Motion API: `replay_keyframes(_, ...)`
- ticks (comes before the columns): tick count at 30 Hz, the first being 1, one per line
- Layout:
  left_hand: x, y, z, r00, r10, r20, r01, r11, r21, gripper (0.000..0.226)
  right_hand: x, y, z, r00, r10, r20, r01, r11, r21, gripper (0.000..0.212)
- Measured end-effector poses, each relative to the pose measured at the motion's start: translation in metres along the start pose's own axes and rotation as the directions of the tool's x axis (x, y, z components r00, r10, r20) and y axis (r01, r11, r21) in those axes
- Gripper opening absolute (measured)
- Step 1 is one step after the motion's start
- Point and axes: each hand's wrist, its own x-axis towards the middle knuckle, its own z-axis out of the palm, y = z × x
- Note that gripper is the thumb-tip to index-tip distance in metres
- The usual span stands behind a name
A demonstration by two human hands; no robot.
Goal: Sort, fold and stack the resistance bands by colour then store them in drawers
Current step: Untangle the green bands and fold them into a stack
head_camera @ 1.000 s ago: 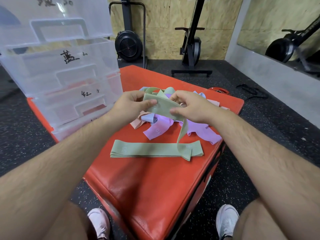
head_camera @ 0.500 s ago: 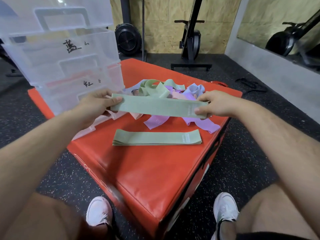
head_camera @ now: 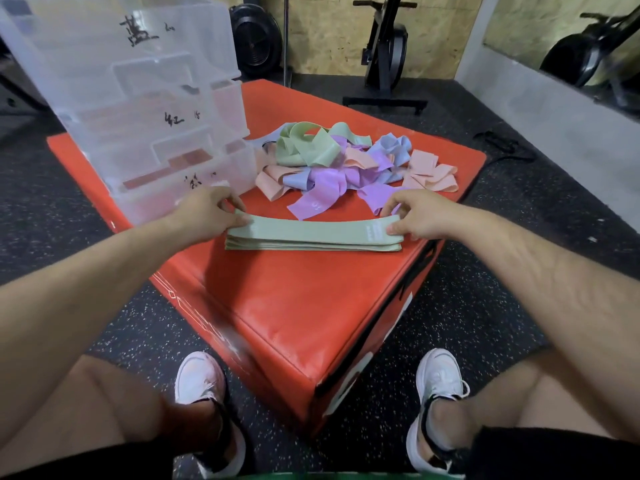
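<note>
A flat green resistance band [head_camera: 311, 230] lies on top of another green band [head_camera: 311, 245], forming a small stack on the red padded box [head_camera: 294, 306]. My left hand [head_camera: 204, 213] pinches the top band's left end. At its right end, my right hand [head_camera: 415, 214] pinches it between thumb and fingers. Behind the stack lies a loose pile of bands [head_camera: 346, 161] in green, purple, blue and peach. A clear plastic drawer unit [head_camera: 138, 109] with handwritten labels stands on the box's left side.
The box sits on a black speckled gym floor [head_camera: 485, 323]. My white shoes [head_camera: 201, 382] are at its near corner. Exercise machines [head_camera: 384, 50] stand by the wooden back wall, and a mirror [head_camera: 571, 39] is at the right.
Both hands pulled the green band flat and out of the pile, then lowered it onto the green band lying on the box. The view tilted downward.
</note>
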Motion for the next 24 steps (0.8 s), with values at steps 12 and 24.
replay_keyframes(12,-0.006,-0.012,0.015,0.933,0.332,0.14,-0.355,0.915,0.191,0.051,-0.008,0.001,0.016,0.969,-0.232,0.082,0.245,0.93,-0.273,0.055)
replay_keyframes(24,-0.004,-0.005,0.02,0.893,0.326,0.31,-0.391,0.903,0.176,0.048,-0.009,-0.004,0.019,0.961,-0.24,0.14,0.274,0.899,-0.341,0.054)
